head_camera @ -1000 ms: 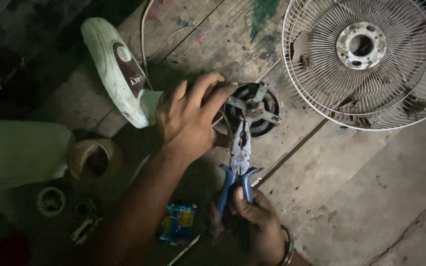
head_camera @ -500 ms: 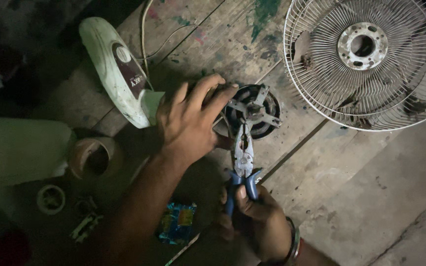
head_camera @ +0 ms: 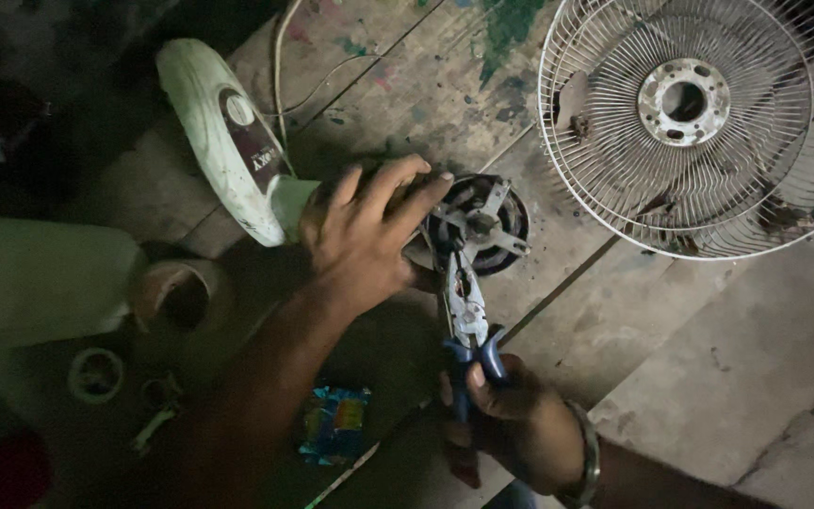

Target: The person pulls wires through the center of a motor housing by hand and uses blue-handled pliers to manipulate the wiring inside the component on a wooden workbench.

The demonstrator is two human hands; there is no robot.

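fan motor sits on the worn wooden floor, just left of the wire fan grille. left hand is pressed flat over it, fingers spread. right hand is clamped on the blue handles of pliers, nose at the motor. white fan housing lies beside it.
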